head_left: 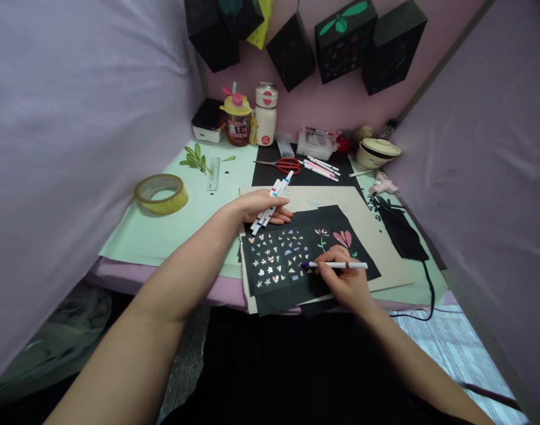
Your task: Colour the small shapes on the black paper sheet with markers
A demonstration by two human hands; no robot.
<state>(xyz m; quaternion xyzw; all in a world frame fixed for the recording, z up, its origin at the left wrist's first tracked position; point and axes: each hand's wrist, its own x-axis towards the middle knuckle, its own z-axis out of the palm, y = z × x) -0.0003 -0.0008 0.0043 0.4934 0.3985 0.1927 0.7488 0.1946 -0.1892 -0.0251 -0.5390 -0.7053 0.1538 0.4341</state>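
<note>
My left hand point(266, 206) holds several white marker pens point(272, 203) bunched between thumb and fingers, above the upper left of a black card sheet point(270, 301). My right hand point(343, 280) grips a white marker with a purple tip point(345, 265), its tip at the card near the middle group of small shapes. Rows of cut-out hearts, stars and triangles point(265, 260) show pale against the black. Farther right on the card are a pink flower point(343, 238) and a smaller flower with a green stem point(322, 239). Beneath the card lies a beige board point(394, 274).
A roll of yellow tape point(176, 200), a clear ruler point(212, 174) and green leaves point(195, 158) lie at left. Red-handled scissors point(288, 166) and more markers point(321, 169) lie behind the board. A tumbler point(238, 125), white bottle point(266, 121) and bowl point(376, 154) stand at the back.
</note>
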